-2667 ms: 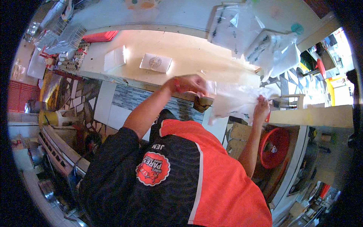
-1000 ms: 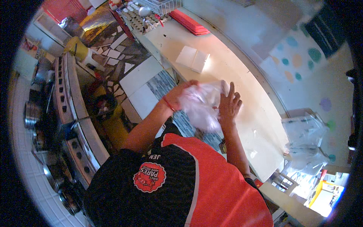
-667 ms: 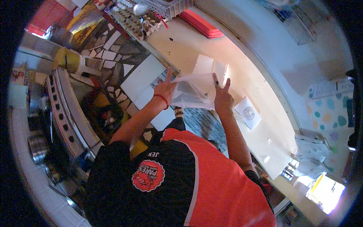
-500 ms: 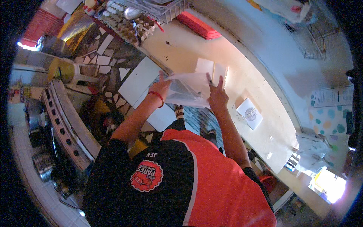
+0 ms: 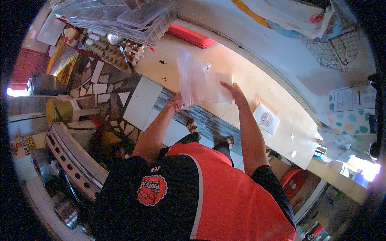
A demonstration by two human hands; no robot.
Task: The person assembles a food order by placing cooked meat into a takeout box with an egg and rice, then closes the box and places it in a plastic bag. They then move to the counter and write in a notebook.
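Note:
A thin, see-through plastic bag hangs bunched over the near edge of the counter. My left hand is closed on its lower end, and the plastic partly hides the fingers. A red band circles that wrist. To the right of the bag, a plain white box lies on the counter. My right hand grips its right edge, with one digit over the top face. Further right sits another white box with a round grey print.
The pale counter runs diagonally along the wall. Red trays lie against the wall beside a wire rack of clear containers. Egg trays stand at the far left. A stove is at my left, and a wire basket hangs at upper right.
The bag, stretched between both hands before, now hangs from my left hand alone. My right hand has let go of it and moved to the plain white box. The view has shifted slightly.

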